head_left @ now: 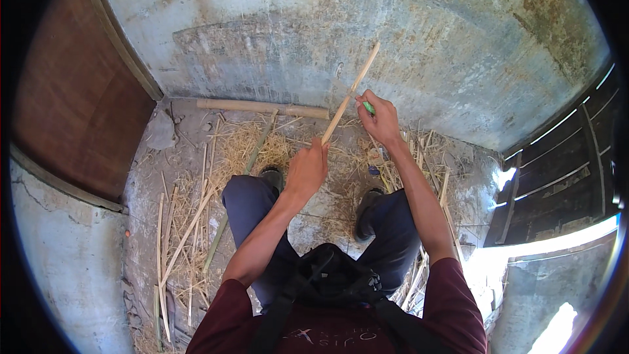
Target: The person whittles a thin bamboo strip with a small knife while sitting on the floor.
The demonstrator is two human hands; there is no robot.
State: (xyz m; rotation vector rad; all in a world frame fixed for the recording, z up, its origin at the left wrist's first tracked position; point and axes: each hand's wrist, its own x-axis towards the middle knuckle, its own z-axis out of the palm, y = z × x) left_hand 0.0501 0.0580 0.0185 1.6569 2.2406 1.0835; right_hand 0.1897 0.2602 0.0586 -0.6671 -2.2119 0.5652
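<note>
My left hand (308,169) is closed around the lower end of a long, pale bamboo strip (352,91). The strip slants up and to the right, its far tip standing out against the wall. Beside its middle, my right hand (380,118) is closed on a small green-handled tool (369,107). The tool's working end is at or very near the strip; it is too small to make out, and I cannot tell whether it touches.
Fibrous shavings (252,146) litter the floor around my boots. Long split strips (196,233) and a green bamboo length (262,141) lie left. A thick bamboo pole (262,107) lies along the stained wall (275,39). A brown door (78,92) stands left, dark slatted boards (563,170) right.
</note>
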